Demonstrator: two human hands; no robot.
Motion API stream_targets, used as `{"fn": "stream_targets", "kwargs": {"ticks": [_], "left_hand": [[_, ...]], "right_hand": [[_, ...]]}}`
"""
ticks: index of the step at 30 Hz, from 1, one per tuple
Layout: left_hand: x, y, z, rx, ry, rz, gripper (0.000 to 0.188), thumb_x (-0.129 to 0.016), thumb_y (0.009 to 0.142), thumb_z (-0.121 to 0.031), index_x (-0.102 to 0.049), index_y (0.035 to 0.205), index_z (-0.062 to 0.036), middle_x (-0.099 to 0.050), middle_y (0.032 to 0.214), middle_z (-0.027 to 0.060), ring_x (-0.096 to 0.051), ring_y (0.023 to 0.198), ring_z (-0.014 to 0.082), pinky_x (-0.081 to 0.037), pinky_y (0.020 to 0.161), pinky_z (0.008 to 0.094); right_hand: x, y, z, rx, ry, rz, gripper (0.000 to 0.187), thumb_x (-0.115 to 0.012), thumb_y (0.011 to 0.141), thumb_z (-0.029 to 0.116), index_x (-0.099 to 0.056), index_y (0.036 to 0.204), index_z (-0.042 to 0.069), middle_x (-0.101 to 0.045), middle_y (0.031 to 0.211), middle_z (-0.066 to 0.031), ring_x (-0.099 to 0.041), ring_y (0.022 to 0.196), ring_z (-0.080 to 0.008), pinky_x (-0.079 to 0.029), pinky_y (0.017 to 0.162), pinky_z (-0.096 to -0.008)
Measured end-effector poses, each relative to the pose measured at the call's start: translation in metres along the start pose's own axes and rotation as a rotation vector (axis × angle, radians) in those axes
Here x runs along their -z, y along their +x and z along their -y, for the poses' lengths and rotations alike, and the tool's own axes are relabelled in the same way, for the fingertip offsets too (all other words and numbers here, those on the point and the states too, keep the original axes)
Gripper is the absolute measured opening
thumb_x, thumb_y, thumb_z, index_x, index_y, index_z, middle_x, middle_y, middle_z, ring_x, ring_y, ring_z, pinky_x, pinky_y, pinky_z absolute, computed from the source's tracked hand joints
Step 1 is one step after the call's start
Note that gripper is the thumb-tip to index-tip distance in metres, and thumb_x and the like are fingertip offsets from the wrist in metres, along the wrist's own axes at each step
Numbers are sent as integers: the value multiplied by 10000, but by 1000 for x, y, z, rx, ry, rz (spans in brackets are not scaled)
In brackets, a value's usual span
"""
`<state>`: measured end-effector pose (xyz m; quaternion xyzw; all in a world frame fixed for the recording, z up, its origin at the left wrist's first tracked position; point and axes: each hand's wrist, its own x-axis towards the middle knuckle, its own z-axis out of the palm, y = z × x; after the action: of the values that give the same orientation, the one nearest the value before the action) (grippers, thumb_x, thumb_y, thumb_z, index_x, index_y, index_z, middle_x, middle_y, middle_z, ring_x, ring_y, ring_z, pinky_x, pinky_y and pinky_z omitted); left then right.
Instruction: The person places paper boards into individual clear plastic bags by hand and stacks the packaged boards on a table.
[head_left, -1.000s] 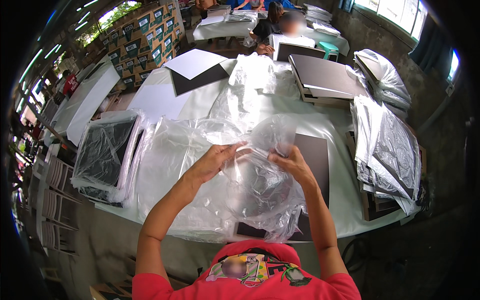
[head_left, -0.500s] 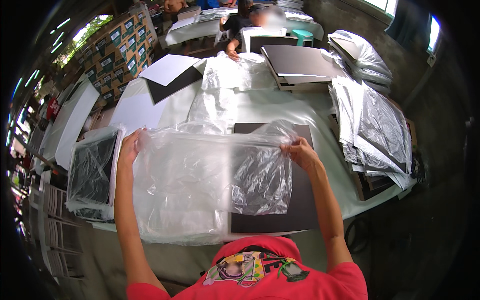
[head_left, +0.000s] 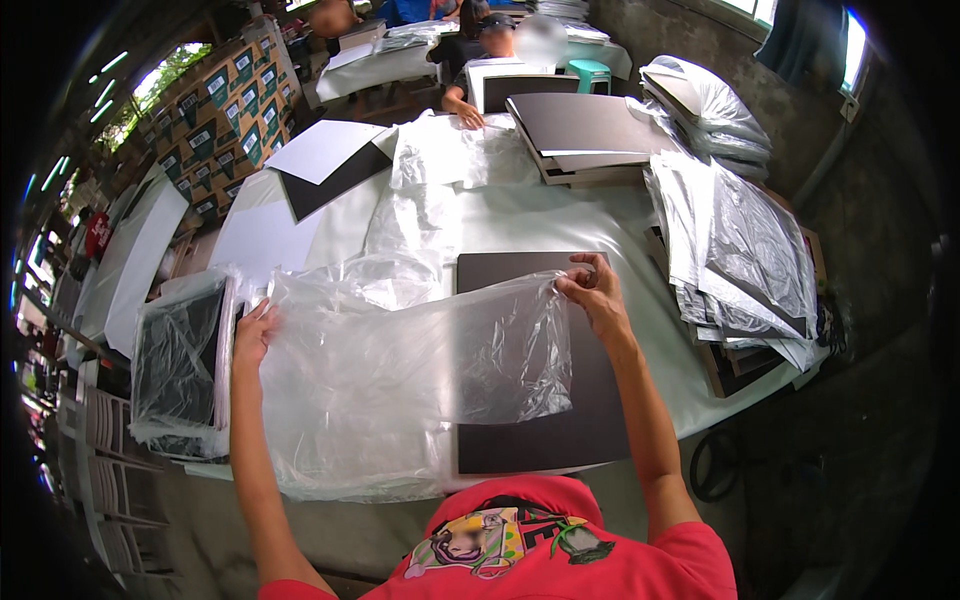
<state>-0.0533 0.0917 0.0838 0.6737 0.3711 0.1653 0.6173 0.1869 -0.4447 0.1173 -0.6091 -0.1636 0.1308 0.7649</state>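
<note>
A clear plastic bag [head_left: 365,345] is stretched out between my hands over the table. At its upper right corner my right hand [head_left: 597,298] pinches the film between thumb and fingers. My left hand [head_left: 255,335] has its fingers closed at the bag's left edge, a little below the upper left corner; the fingertips are slightly blurred. Under the bag's right part lies a dark flat board [head_left: 540,445], partly seen through the film. More crumpled clear film [head_left: 385,275] lies just beyond the bag.
Plastic-wrapped dark boards [head_left: 180,365] stand left of my left hand. On the right are a heap of bagged sheets [head_left: 740,240] and a stack of boards [head_left: 590,125]. White sheets [head_left: 325,150] lie far left. Across the table, another person's hand [head_left: 468,115] touches film.
My left hand has come down along the bag's left edge. My right hand has risen slightly with its corner, and the bag's gathered top edge has spread flatter and slants up rightward.
</note>
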Motion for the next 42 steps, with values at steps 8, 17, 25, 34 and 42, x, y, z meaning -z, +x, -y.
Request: {"fn": "stream_targets", "kwargs": {"ticks": [8,17,25,34,42], "left_hand": [[-232,-145,-37,-241,-95,595,670,-602,878,-261,-257,1385,11,-575,1001,104,-501,870,88,-408,831,226],[-276,-184,-54,-324,43,560,518,-422,956,-323,-351,1333,24,-506,1259,185,-496,1151,196,-372,958,271],[-279,-186,-36,-374,69,568,462,-412,959,-252,-320,1362,-45,-643,1023,154,-619,961,205,-451,781,296],[-266,-208,-61,-607,443,371,466,-388,958,-203,-256,1393,-96,-638,914,219,-646,862,301,-483,734,360],[-269,-201,-55,-580,305,524,497,-432,934,-142,-257,1399,-153,-615,1032,220,-626,917,319,-495,771,345]], "right_hand": [[-103,-41,14,171,-301,71,649,-721,673,-67,-334,1188,2,-508,888,-120,-599,739,-145,-508,642,-242],[-114,-59,14,216,-457,96,683,-706,671,-88,-328,1228,27,-452,923,-99,-599,706,-137,-511,687,-254],[-123,-69,11,380,-570,72,635,-663,676,-100,-361,1220,28,-440,984,-142,-614,756,-214,-513,675,-319],[-117,-70,20,361,-621,111,609,-691,676,-74,-388,1194,28,-495,892,-114,-612,715,-181,-491,706,-281],[-116,-77,20,414,-563,118,611,-695,665,-87,-392,1184,31,-466,928,-116,-614,730,-171,-489,670,-275]]}}
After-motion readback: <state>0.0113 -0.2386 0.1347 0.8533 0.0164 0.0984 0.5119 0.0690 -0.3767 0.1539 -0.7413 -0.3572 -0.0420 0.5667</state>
